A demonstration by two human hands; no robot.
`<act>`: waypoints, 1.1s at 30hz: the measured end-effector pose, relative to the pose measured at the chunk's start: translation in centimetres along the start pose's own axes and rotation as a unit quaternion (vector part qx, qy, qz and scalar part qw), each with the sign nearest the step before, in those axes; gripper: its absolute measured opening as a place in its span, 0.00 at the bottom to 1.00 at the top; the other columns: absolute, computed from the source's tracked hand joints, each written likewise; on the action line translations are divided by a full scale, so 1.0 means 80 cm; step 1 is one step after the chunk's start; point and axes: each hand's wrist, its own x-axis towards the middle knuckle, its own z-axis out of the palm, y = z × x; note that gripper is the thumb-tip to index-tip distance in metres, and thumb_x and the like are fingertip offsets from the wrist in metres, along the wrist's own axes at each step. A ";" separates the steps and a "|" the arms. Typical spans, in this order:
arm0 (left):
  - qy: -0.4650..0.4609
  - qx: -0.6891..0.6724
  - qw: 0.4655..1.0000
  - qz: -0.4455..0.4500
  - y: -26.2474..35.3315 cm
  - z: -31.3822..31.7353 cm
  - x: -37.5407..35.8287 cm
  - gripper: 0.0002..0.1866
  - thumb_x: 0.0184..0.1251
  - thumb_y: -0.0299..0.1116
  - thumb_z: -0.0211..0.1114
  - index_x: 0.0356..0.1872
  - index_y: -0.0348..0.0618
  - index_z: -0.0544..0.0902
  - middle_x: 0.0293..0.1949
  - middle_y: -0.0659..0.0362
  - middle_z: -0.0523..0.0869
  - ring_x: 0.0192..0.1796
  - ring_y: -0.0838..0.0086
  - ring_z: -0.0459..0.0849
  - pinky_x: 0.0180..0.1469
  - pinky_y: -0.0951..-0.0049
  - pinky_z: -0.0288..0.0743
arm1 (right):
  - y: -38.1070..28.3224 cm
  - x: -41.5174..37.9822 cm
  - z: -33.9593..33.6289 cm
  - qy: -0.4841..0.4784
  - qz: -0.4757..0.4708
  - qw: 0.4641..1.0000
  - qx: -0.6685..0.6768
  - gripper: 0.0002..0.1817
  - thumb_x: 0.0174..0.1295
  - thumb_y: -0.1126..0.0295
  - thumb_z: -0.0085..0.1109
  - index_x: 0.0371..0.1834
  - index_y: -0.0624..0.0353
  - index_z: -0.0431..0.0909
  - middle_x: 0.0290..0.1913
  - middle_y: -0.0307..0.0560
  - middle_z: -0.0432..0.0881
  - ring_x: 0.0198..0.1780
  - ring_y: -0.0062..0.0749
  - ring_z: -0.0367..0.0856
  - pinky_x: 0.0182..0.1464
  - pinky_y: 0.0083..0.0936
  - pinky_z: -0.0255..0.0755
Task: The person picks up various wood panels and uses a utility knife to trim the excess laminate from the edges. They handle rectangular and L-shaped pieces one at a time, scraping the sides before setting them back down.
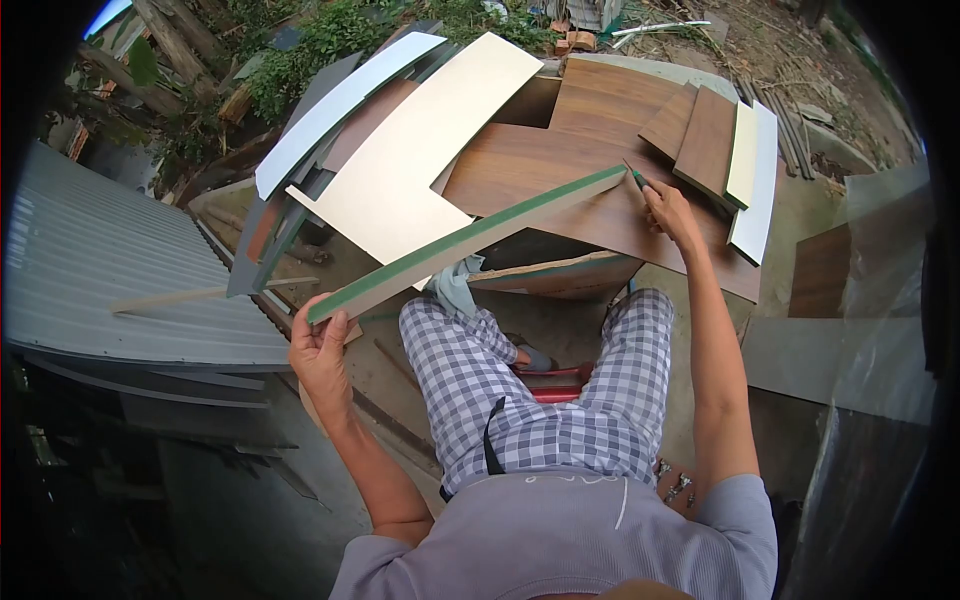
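My left hand (322,355) is closed around the near end of a long narrow board strip (480,235), which has a green edge and a pale face. The strip slants up to the right across my knees. At its far end, my right hand (670,208) grips a small tool with a green handle and a thin pointed tip (637,178). The tip is right by the strip's end, and my fingers cover most of the handle. Under that hand lies a wood-grain panel (600,215). A cream board with cut-out notches (430,140) lies left of it.
Small brown boards (708,145) and a white strip (757,185) are stacked at the right. A blue-white board (345,105) leans at the far left. A grey cloth (455,288) hangs by my knee. Corrugated sheeting (120,260) stands left; metal fittings (678,488) lie by my right hip.
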 end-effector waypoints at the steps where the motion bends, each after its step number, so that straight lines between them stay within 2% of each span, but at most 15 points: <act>1: 0.004 -0.002 1.000 -0.005 -0.004 -0.002 0.001 0.14 0.62 0.25 0.64 0.48 0.35 0.77 0.42 0.57 0.82 0.45 0.75 0.82 0.49 0.73 0.80 | 0.003 0.002 0.000 -0.035 0.026 0.995 0.092 0.21 0.66 0.56 0.46 0.54 0.59 0.74 0.29 0.47 0.80 0.28 0.26 0.78 0.29 0.25 0.75; 2: 0.005 -0.002 1.000 -0.005 -0.007 -0.003 0.002 0.14 0.62 0.25 0.64 0.48 0.35 0.77 0.42 0.57 0.82 0.45 0.75 0.82 0.49 0.73 0.80 | 0.007 0.004 0.000 -0.070 0.053 0.979 0.183 0.21 0.68 0.55 0.45 0.52 0.59 0.75 0.28 0.40 0.78 0.26 0.18 0.74 0.26 0.19 0.75; 3: 0.004 -0.011 1.000 -0.010 -0.010 -0.004 0.003 0.14 0.62 0.26 0.65 0.48 0.35 0.77 0.42 0.57 0.82 0.45 0.75 0.82 0.48 0.73 0.80 | 0.012 0.004 0.000 -0.083 0.069 0.973 0.203 0.20 0.68 0.55 0.43 0.47 0.60 0.76 0.30 0.40 0.78 0.25 0.19 0.75 0.27 0.17 0.77; 4: 0.003 -0.019 1.000 -0.015 -0.012 -0.005 0.004 0.14 0.62 0.26 0.65 0.48 0.36 0.76 0.41 0.58 0.82 0.45 0.75 0.81 0.48 0.73 0.80 | 0.014 0.002 -0.001 -0.084 0.070 0.973 0.202 0.20 0.68 0.55 0.43 0.47 0.60 0.76 0.30 0.40 0.78 0.25 0.19 0.75 0.27 0.17 0.77; 6: 0.008 -0.021 1.000 -0.019 -0.015 -0.007 0.004 0.14 0.62 0.26 0.65 0.48 0.36 0.77 0.42 0.58 0.82 0.45 0.75 0.81 0.48 0.73 0.80 | 0.018 -0.003 -0.004 -0.123 0.088 0.943 0.296 0.19 0.67 0.57 0.43 0.47 0.62 0.75 0.30 0.44 0.80 0.26 0.20 0.76 0.26 0.18 0.78; 11: 0.013 -0.022 0.999 -0.027 -0.019 -0.009 0.006 0.14 0.62 0.27 0.65 0.48 0.36 0.76 0.42 0.58 0.81 0.44 0.75 0.81 0.46 0.73 0.81 | 0.014 -0.013 -0.013 -0.156 0.128 0.933 0.300 0.18 0.66 0.57 0.43 0.42 0.62 0.74 0.30 0.45 0.80 0.25 0.19 0.76 0.24 0.17 0.78; 19: 0.033 -0.047 0.994 -0.098 -0.035 -0.014 0.002 0.15 0.63 0.31 0.65 0.47 0.36 0.73 0.39 0.56 0.80 0.41 0.72 0.83 0.41 0.74 0.82 | 0.002 -0.047 -0.016 -0.186 0.144 0.940 0.247 0.18 0.67 0.56 0.42 0.39 0.61 0.73 0.30 0.44 0.80 0.25 0.19 0.76 0.25 0.17 0.78; 23: 0.016 -0.088 0.984 -0.154 -0.026 -0.009 -0.008 0.18 0.64 0.30 0.63 0.52 0.35 0.71 0.37 0.55 0.80 0.37 0.70 0.84 0.39 0.74 0.82 | -0.002 -0.079 -0.002 -0.212 0.070 0.946 0.233 0.22 0.69 0.55 0.43 0.55 0.60 0.72 0.31 0.41 0.79 0.26 0.17 0.73 0.26 0.16 0.75; 24: -0.019 -0.079 0.975 -0.205 -0.029 -0.011 -0.011 0.20 0.64 0.29 0.62 0.54 0.34 0.69 0.37 0.55 0.80 0.36 0.69 0.84 0.38 0.75 0.81 | -0.010 -0.090 0.001 -0.207 0.042 0.945 0.252 0.24 0.69 0.55 0.43 0.60 0.59 0.69 0.32 0.40 0.78 0.26 0.17 0.73 0.26 0.15 0.73; 25: -0.056 -0.070 0.963 -0.254 -0.031 -0.014 -0.015 0.22 0.64 0.29 0.61 0.57 0.33 0.68 0.37 0.55 0.79 0.34 0.68 0.84 0.37 0.75 0.81 | -0.018 -0.100 0.000 -0.218 0.024 0.948 0.232 0.27 0.70 0.55 0.43 0.68 0.57 0.62 0.32 0.39 0.76 0.27 0.17 0.71 0.27 0.16 0.71; 26: -0.107 -0.044 0.951 -0.286 -0.030 -0.016 -0.022 0.25 0.63 0.28 0.61 0.59 0.32 0.66 0.36 0.56 0.80 0.35 0.70 0.84 0.36 0.76 0.81 | -0.020 -0.108 0.004 -0.219 0.024 0.948 0.231 0.27 0.70 0.55 0.43 0.68 0.57 0.62 0.32 0.39 0.76 0.27 0.17 0.71 0.27 0.16 0.71; 28: -0.214 0.003 0.911 -0.352 -0.037 -0.025 -0.034 0.25 0.62 0.31 0.61 0.60 0.35 0.68 0.43 0.56 0.80 0.39 0.73 0.82 0.39 0.72 0.79 | -0.020 -0.121 0.011 -0.224 0.001 0.941 0.253 0.27 0.70 0.57 0.44 0.68 0.57 0.62 0.32 0.39 0.76 0.27 0.17 0.70 0.28 0.16 0.71; 30: -0.320 0.026 0.873 -0.368 -0.052 -0.024 -0.046 0.25 0.63 0.34 0.60 0.60 0.36 0.69 0.39 0.59 0.80 0.36 0.78 0.80 0.36 0.75 0.78 | -0.016 -0.132 0.017 -0.226 -0.003 0.939 0.259 0.26 0.70 0.58 0.45 0.68 0.57 0.62 0.32 0.39 0.76 0.27 0.17 0.70 0.29 0.15 0.71; 31: -0.358 0.024 0.847 -0.392 -0.058 -0.013 -0.053 0.25 0.66 0.39 0.58 0.60 0.35 0.69 0.36 0.61 0.80 0.33 0.81 0.78 0.33 0.78 0.77 | -0.016 -0.139 0.018 -0.223 0.005 0.935 0.275 0.26 0.70 0.58 0.45 0.68 0.58 0.62 0.33 0.39 0.76 0.28 0.17 0.70 0.29 0.15 0.71; 33: -0.414 0.063 0.808 -0.414 -0.063 0.014 -0.072 0.24 0.70 0.47 0.54 0.54 0.36 0.74 0.30 0.63 0.80 0.26 0.83 0.77 0.24 0.83 0.71 | -0.008 -0.153 0.019 -0.207 0.009 0.927 0.311 0.27 0.70 0.59 0.45 0.67 0.61 0.62 0.33 0.40 0.75 0.28 0.17 0.70 0.29 0.16 0.71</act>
